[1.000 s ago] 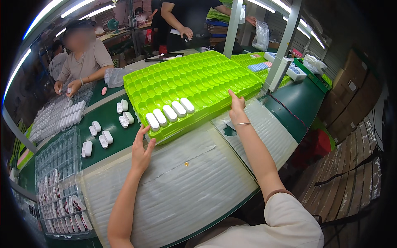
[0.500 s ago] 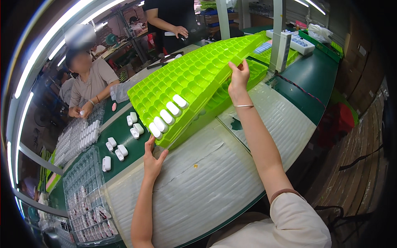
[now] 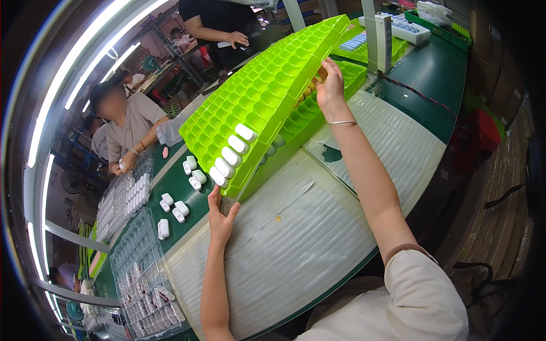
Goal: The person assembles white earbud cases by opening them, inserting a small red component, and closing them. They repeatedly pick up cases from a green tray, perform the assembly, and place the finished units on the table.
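A bright green tray with rows of pockets [image 3: 256, 85] is tilted up in front of me, its far right end highest. Several white rounded cases [image 3: 231, 156] fill pockets along its near end. My left hand [image 3: 222, 223] holds the tray's near corner, fingertips under it and thumb apart. At the raised right edge, my right hand [image 3: 331, 91] grips the rim from the side. A second green tray [image 3: 304, 120] lies below, partly hidden, with a few whitish and orange-brown things showing in the gap.
Several open white cases [image 3: 180, 211] stand on the green tabletop [image 3: 149, 202] at left. Clear plastic trays [image 3: 133, 250] lie nearer, holding small parts. A co-worker [image 3: 128, 116] sits at the far left; another person [image 3: 219, 25] stands behind. A metal post [image 3: 369, 40] rises beyond the trays.
The green tray has tilted more steeply, its right end lifted by my right hand, and the gap above the lower tray is wider. The whole view has also shifted slightly.
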{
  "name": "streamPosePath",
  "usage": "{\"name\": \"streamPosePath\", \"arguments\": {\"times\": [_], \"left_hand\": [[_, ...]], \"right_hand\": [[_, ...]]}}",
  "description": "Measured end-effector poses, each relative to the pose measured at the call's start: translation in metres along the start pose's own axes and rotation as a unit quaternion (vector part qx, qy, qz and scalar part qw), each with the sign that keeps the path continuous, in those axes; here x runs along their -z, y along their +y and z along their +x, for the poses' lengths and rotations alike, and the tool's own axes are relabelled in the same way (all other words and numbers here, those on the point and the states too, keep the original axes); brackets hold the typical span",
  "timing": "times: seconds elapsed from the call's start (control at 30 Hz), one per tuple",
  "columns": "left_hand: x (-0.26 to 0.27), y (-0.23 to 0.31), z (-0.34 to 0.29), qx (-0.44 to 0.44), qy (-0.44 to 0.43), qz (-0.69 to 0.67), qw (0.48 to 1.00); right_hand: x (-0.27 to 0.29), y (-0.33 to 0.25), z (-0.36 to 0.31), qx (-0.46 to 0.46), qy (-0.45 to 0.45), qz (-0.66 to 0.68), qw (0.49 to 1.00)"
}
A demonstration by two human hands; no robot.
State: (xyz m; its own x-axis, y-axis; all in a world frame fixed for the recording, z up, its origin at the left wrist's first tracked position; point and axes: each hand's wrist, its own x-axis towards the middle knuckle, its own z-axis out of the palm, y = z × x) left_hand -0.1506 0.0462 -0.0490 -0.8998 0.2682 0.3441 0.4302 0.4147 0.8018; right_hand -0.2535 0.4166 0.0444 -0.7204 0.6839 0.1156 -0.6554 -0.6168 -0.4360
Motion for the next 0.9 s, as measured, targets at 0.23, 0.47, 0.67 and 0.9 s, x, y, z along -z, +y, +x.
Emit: {"name": "streamPosePath", "arguments": {"times": [0.23, 0.47, 0.67, 0.9], "left_hand": [[-0.001, 0.003, 0.000, -0.011, -0.003, 0.021, 1.000], [-0.001, 0.010, -0.001, -0.023, -0.002, 0.050, 0.998], [-0.001, 0.001, -0.003, -0.015, 0.010, 0.046, 0.999], [-0.004, 0.007, 0.000, -0.006, -0.003, 0.043, 0.999]], "right_hand": [[0.023, 0.019, 0.011, -0.004, 0.046, -0.022, 0.999], [0.020, 0.015, 0.000, -0.014, 0.060, -0.035, 0.997], [0.022, 0.025, 0.003, 0.005, 0.058, -0.085, 0.995], [0.025, 0.021, 0.005, 0.015, 0.066, -0.092, 0.993]]}}
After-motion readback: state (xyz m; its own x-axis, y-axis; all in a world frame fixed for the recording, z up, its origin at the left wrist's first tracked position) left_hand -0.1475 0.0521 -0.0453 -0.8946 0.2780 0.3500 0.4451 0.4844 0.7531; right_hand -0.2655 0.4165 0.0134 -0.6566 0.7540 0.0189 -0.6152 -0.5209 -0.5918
